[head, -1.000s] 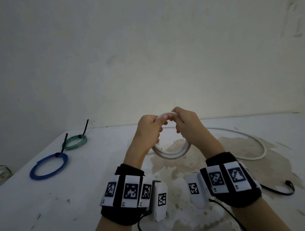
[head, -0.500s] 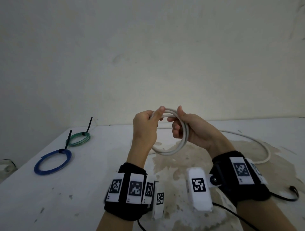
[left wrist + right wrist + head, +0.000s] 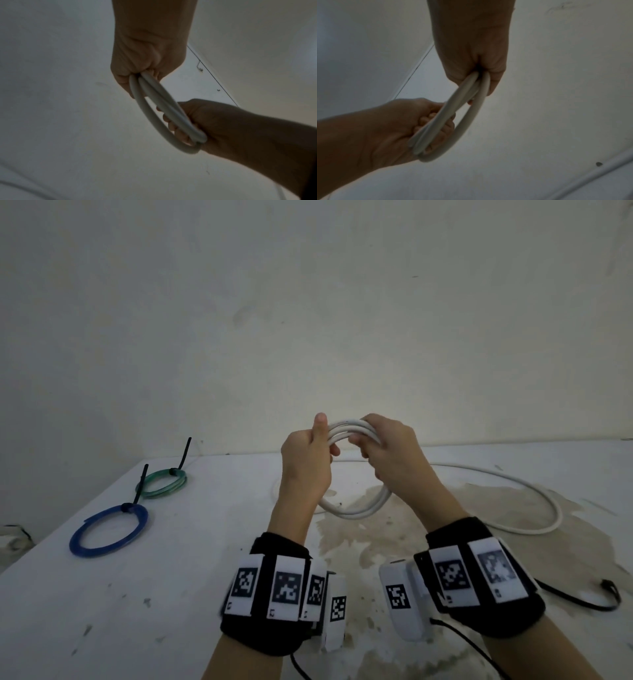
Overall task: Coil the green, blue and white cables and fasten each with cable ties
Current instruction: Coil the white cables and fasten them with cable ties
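I hold white cable [image 3: 356,506] coil upright above bench [image 3: 171,577], left hand [image 3: 305,460] and right hand [image 3: 390,450] both clenched round its top. Uncoiled tail trails right along bench, nearer right hand.

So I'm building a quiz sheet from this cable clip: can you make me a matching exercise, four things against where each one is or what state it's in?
Things
1. green cable
2. blue cable
3. white cable
4. loose black cable tie

States
A. held up in both hands, partly coiled, its tail trailing on the table
B. lying unused at the right of the table
C. coiled and tied, farthest left and nearer the person
D. coiled and tied, nearer the wall

Pairs: 1-D, 2-C, 3-A, 4-B
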